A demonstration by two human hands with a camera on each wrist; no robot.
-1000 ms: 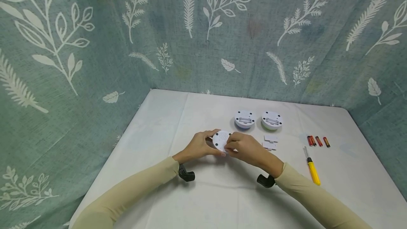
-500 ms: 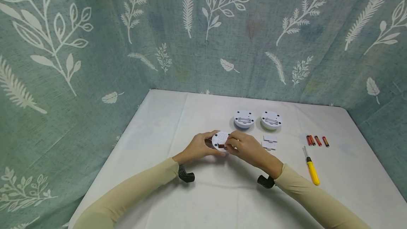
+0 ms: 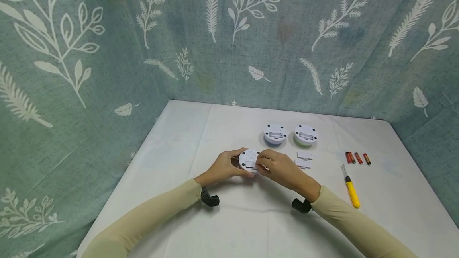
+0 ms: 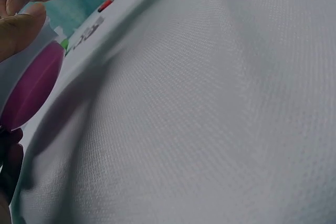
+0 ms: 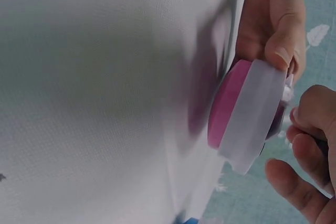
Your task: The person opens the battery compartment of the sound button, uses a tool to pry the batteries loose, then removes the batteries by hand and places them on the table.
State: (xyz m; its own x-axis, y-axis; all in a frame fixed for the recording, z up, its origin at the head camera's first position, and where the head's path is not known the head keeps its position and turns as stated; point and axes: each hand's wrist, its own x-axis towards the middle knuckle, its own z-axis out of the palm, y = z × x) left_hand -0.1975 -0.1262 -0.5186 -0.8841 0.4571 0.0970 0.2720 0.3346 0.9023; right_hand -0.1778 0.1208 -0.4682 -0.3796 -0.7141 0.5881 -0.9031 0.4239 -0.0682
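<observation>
My left hand point(image 3: 227, 163) grips a round button device point(image 3: 248, 155) by its sides, thumb near and fingers beyond. Its white underside, with speaker holes and dark rubber feet, faces up in the head view. A pink dome point(image 5: 229, 106) points down toward the table in the right wrist view. At the underside's near part, my right hand point(image 3: 274, 164) pinches a small white battery cover point(image 3: 250, 164) with thumb and fingertips. The cover lies over the battery compartment, partly hidden by those fingers. The right wrist view shows the right fingers point(image 5: 310, 166) curled close to the underside.
Two similar upturned devices, one blue point(image 3: 275, 134) and one green point(image 3: 306, 136), show uncovered battery compartments. Near them lie two white covers point(image 3: 304, 159). Farther right are several red batteries point(image 3: 358, 158) and a yellow-handled screwdriver point(image 3: 352, 189). A patterned curtain point(image 3: 251, 43) hangs behind the table.
Half a second ago a dark reddish strip showed in the device's compartment; now the white cover overlies that spot. My right hand has shifted slightly, and the left keeps its grip.
</observation>
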